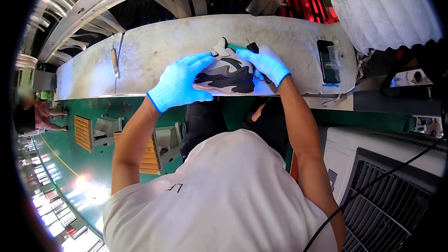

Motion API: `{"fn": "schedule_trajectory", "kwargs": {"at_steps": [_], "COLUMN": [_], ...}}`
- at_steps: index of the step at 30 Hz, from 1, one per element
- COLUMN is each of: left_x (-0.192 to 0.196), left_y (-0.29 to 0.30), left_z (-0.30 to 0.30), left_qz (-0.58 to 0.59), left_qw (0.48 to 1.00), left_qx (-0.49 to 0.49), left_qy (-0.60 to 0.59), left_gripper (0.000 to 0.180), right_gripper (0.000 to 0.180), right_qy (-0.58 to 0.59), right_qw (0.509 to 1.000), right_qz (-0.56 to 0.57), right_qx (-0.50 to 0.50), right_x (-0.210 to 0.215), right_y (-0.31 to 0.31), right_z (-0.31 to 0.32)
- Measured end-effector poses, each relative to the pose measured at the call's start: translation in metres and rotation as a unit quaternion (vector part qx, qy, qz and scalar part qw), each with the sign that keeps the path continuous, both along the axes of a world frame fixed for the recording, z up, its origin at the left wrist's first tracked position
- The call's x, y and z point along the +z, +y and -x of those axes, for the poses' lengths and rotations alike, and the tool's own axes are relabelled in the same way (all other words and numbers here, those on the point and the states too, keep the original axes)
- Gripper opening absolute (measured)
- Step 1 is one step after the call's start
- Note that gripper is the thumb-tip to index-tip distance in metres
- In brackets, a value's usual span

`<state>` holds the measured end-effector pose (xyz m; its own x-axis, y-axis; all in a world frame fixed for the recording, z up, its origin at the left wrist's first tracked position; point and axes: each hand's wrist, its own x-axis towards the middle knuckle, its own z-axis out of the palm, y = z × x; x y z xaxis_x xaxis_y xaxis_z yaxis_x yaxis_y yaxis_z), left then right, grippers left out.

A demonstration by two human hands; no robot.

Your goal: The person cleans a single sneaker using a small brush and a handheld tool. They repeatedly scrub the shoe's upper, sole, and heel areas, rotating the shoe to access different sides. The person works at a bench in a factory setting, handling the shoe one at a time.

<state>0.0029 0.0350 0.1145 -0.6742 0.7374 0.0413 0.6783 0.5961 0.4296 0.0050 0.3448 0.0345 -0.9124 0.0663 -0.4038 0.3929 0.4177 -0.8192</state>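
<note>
A grey, white and black sneaker (227, 75) lies on its side near the bench's front edge, sole edge towards me. My left hand (179, 83), in a pale glove lit blue, spans one end of it, fingers on the upper and thumb low by the sole. On the shoe's other side my right hand (267, 64), gloved alike, is closed around a slim dark tool (252, 47). Its dark end sticks out past the fingers; its kind is not clear. A light tongue or strap (220, 46) and a bit of green show behind the shoe.
A wooden-handled knife (115, 62) lies left on the worn pale bench (154, 46). To the right lies a dark phone (328, 60) in clear wrap. A white ribbed duct (382, 9) hangs far right. Clear strips and red glowing bars line the back. Wooden-topped stools (84, 133) stand lower left.
</note>
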Motion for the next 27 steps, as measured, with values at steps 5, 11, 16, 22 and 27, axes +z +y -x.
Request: {"fn": "schedule_trajectory", "kwargs": {"at_steps": [5, 11, 16, 22, 27], "left_x": [-0.009, -0.009, -0.019, -0.020, -0.022], "left_y": [0.025, 0.032, 0.031, 0.033, 0.042], "left_z": [0.002, 0.007, 0.004, 0.003, 0.000], "left_qz": [0.027, 0.015, 0.010, 0.007, -0.005], "left_qw": [0.999, 0.998, 0.995, 0.996, 0.994], "left_qx": [0.029, -0.005, 0.009, 0.021, 0.023], "left_qy": [0.008, 0.068, 0.096, 0.091, 0.106], "left_gripper": [0.091, 0.090, 0.087, 0.083, 0.082], "right_gripper": [0.038, 0.047, 0.054, 0.072, 0.062], "right_qy": [0.171, 0.110, 0.057, 0.052, 0.086], "right_qw": [0.915, 0.803, 0.790, 0.746, 0.797], "right_qz": [0.245, 0.470, 0.499, 0.615, 0.487], "right_qx": [-0.271, -0.350, -0.353, -0.248, -0.348], "right_x": [0.017, -0.015, 0.011, 0.010, 0.020], "right_y": [0.006, -0.023, -0.043, -0.036, -0.056], "right_z": [-0.005, 0.035, 0.030, 0.014, 0.011]}}
